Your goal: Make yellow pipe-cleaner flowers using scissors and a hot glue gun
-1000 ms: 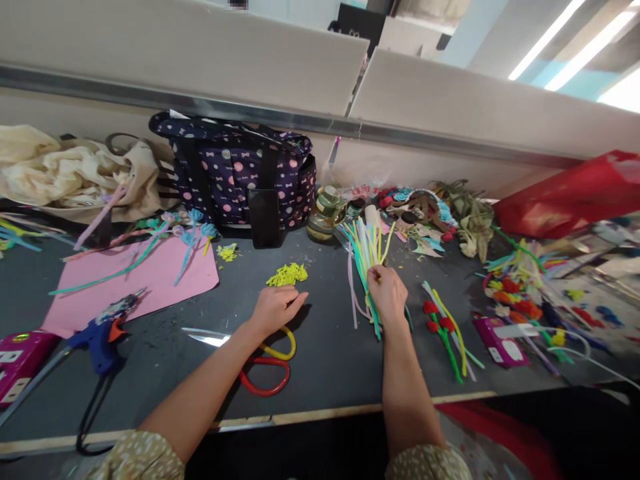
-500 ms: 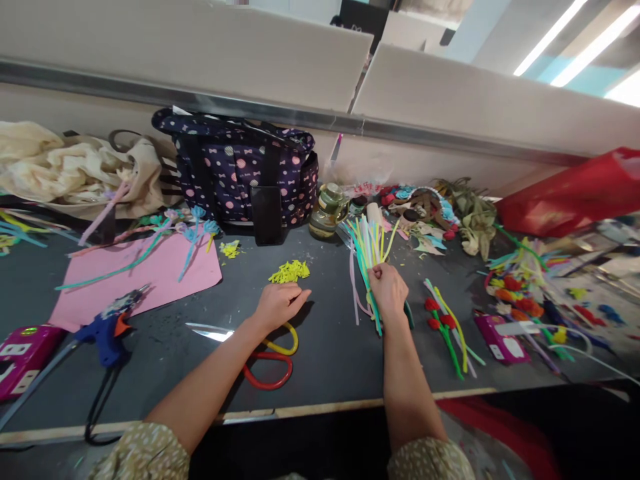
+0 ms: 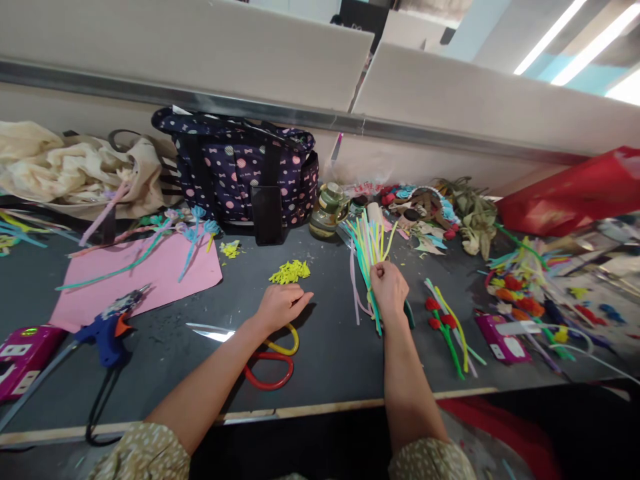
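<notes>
on the dark table [image 3: 330, 360], the right hand [image 3: 389, 290] has its fingers bent together at a bunch of fuzzy sticks [image 3: 367, 240], but whether they pinch any cannot be told. the left hand [image 3: 281, 307] is just beside a small yellow pile [image 3: 290, 271], thumb out, fingers loosely curled, and whether it holds anything is hidden.

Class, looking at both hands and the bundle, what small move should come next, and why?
Probably easing one stem out of the bundle with the right hand: its fingers are at the bundle, and that stem leans outward. The left hand, beside the yellow pieces, shows no stem in it.
</notes>
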Motion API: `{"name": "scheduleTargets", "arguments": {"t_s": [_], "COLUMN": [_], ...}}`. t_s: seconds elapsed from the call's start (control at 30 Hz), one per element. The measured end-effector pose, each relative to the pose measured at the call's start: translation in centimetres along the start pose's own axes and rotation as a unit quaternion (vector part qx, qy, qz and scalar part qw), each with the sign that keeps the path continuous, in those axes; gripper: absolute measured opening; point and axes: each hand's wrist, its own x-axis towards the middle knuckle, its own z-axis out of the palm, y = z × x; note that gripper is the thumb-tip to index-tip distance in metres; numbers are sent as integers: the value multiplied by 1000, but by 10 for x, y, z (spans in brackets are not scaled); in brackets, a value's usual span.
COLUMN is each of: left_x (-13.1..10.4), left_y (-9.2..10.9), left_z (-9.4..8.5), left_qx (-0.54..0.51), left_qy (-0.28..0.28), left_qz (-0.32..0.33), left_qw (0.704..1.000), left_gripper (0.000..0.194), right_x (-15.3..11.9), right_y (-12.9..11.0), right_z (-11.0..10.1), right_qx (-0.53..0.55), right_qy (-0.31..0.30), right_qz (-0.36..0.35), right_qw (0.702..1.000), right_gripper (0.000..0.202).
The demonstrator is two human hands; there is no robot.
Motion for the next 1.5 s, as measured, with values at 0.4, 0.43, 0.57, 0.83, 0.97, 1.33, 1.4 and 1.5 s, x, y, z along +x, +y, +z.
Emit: {"name": "scheduleTargets", "arguments": {"t_s": [0.4, 0.43, 0.57, 0.83, 0.97, 1.33, 1.4, 1.5], "left_x": [0, 0, -1, 0, 0, -1, -1, 0], "left_y": [-1, -1, -2, -1, -1, 1, 1, 1], "left_z": [1, 1, 2, 2, 1, 2, 1, 1], "left_qx": [3, 1, 0, 0, -2, 9, 10, 12], "left_qy": [5, 5, 3, 2, -1, -8, -6, -3], "left_qz": [14, 13, 11, 8, 8, 31, 34, 36], "left_qw": [1000, 1000, 1000, 1000, 1000, 999, 999, 999], "left_gripper": [45, 45, 45, 46, 46, 46, 46, 46], "right_x": [1, 1, 0, 0, 1, 0, 0, 0], "right_y": [4, 4, 3, 2, 2, 2, 2, 1], "right_z": [2, 1, -1, 1, 2, 8, 7, 5], "right_qx": [4, 6, -1, -61, -73, -64, -53, -34], "right_qy": [-16, -17, -27, -53, -54, -18, -17, -17], "right_qz": [-14, -22, -51, -34, -26, -48, -41, -17], "right_qw": [1000, 1000, 998, 996, 996, 997, 998, 999], "right_gripper": [13, 13, 15, 21, 15, 15, 15, 14]}}
